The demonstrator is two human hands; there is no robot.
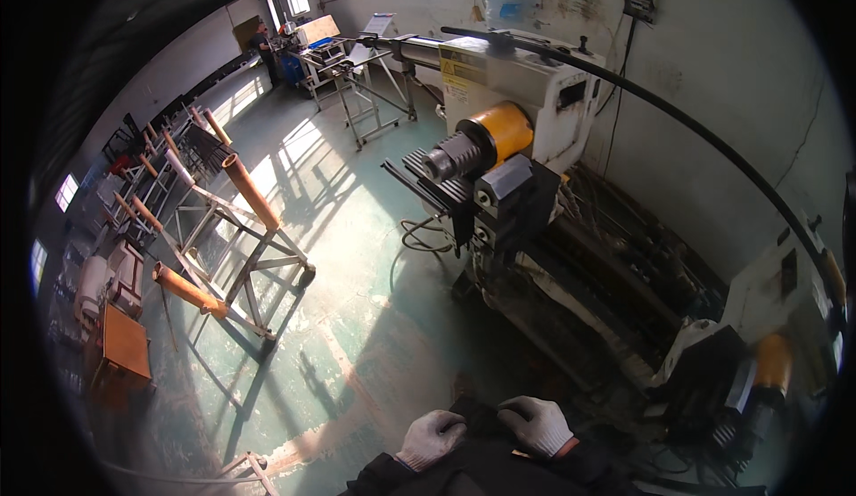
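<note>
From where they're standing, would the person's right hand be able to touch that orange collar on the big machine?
Probably not without stepping closer. The right hand rests low against dark clothing beside the left hand, while the orange collar sits well ahead, with the machine's dark clamp block and bed lying between.

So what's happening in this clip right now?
A person in white work gloves stands on a green workshop floor beside a tube-bending machine. Both hands, the left hand and the right hand, rest close together on dark clothing at the bottom of the view, apparently gripping the fabric. Neither touches the machine. A long black tube runs along it. Metal racks stand to the left.
</note>
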